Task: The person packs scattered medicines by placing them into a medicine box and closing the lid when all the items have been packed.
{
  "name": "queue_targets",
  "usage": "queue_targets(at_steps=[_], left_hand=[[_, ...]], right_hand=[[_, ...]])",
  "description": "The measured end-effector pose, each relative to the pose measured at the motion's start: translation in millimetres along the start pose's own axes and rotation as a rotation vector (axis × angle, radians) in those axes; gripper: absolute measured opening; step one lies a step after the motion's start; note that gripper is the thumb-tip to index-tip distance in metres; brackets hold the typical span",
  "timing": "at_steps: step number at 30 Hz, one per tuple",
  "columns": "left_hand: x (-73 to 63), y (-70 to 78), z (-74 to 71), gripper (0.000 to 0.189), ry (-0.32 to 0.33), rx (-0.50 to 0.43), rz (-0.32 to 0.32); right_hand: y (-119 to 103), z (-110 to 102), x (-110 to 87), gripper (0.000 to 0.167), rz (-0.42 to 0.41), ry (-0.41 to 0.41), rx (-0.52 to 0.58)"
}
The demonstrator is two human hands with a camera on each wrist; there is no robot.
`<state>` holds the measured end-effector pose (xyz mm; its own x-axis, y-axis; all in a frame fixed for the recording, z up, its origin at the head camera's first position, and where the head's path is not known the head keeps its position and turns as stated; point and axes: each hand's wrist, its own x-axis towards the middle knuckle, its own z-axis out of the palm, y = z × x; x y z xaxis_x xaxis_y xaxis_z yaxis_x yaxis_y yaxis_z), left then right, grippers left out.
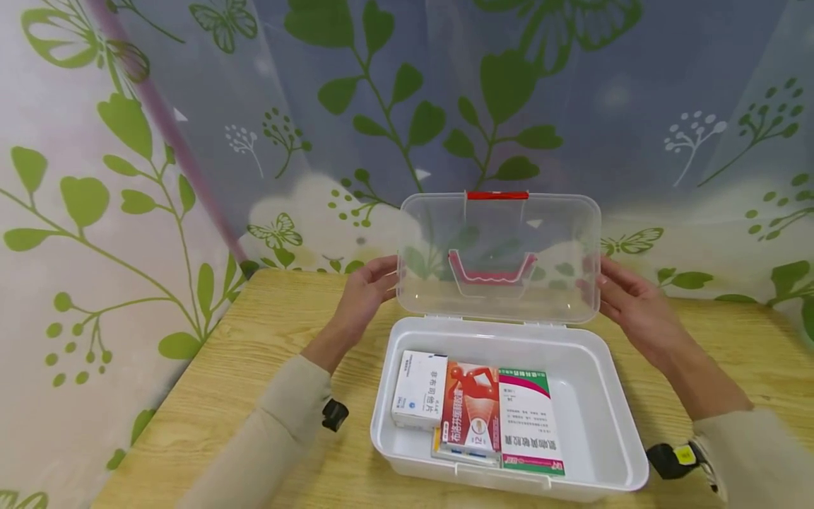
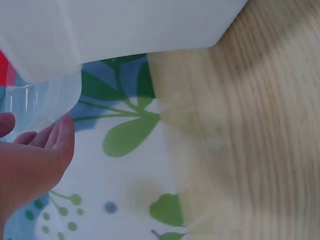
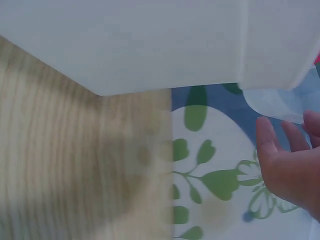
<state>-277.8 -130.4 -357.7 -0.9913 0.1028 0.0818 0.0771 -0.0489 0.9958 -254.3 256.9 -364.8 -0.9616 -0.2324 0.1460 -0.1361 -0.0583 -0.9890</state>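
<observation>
A white plastic box stands with its clear lid raised at the back. My left hand holds the lid's left edge, thumb and fingers lightly bent. On the opposite edge my right hand holds the lid too, one fingertip showing through the plastic. Inside the box lie a white medicine box, a red and orange medicine box and a white, green and magenta medicine box. A yellow-edged pack sits partly hidden under the red one.
The box rests on a wooden table. A leaf-patterned cloth hangs close behind the lid and along the left side. The lid carries a red latch and a pink-red handle.
</observation>
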Motion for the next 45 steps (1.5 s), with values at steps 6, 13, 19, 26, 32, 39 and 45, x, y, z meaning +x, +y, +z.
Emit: queue_targets(at_steps=[6, 13, 19, 26, 32, 39, 45], left_hand=[[-9.3, 13.7, -3.0, 0.036, -0.008, 0.031, 0.03], [-20.6, 24.7, -6.0, 0.045, -0.007, -0.051, 0.069], [-29.8, 31.0, -5.8, 0.055, -0.043, -0.041, 0.158], [-45.8, 36.8, -1.0, 0.058, -0.037, 0.071, 0.252], [-60.2, 41.2, 3.1, 0.052, -0.031, 0.095, 0.305], [-77.2, 46.6, 6.1, 0.047, -0.035, 0.133, 0.337], [-94.0, 47.9, 6.3, 0.05, -0.073, 0.142, 0.341]], right_hand=[[-11.3, 1.8, -3.0, 0.05, -0.032, 0.04, -0.062], [-26.5, 6.0, -9.7, 0.05, -0.028, 0.045, -0.103], [-35.4, 10.4, -17.7, 0.049, -0.024, 0.05, 0.041], [-42.5, 16.1, -30.2, 0.032, -0.165, -0.041, 0.145], [-46.5, 23.1, -42.9, 0.04, -0.272, -0.106, 0.105], [-44.7, 28.1, -55.9, 0.042, -0.325, -0.136, 0.113], [-41.7, 34.8, -68.9, 0.042, -0.348, -0.086, 0.041]])
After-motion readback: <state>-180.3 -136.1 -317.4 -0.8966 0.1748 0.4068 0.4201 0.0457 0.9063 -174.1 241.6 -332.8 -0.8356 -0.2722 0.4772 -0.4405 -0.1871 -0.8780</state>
